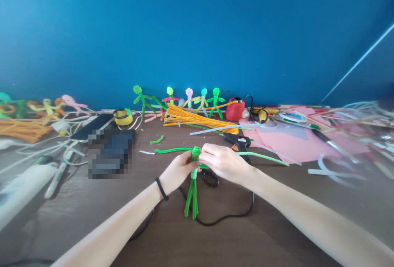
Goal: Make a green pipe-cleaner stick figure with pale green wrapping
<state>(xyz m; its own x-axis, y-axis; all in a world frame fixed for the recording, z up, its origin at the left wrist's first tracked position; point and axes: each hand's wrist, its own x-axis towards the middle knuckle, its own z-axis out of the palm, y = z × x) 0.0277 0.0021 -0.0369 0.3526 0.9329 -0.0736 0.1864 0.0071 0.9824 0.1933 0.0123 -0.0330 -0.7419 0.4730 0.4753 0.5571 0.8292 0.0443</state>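
Observation:
A green pipe-cleaner figure (193,195) is held upright above the table, its head wrapped in green and its loose strands hanging down. My left hand (178,172) is closed around its upper body from the left. From the right, my right hand (223,161) pinches green pipe cleaner beside the head. One green strand (172,150) sticks out to the left, level with the head. To the right of my right hand, a pale green pipe cleaner (266,157) extends across the table. Black-handled scissors (211,179) lie behind and below the hands.
Finished figures (216,101) stand along the blue wall. Orange pipe cleaners (200,119) lie in front of them. A black glue gun (238,140) and pink paper (286,142) are right. Phones (113,152), cables and a marker (58,176) lie left. A black cord (224,217) loops nearby.

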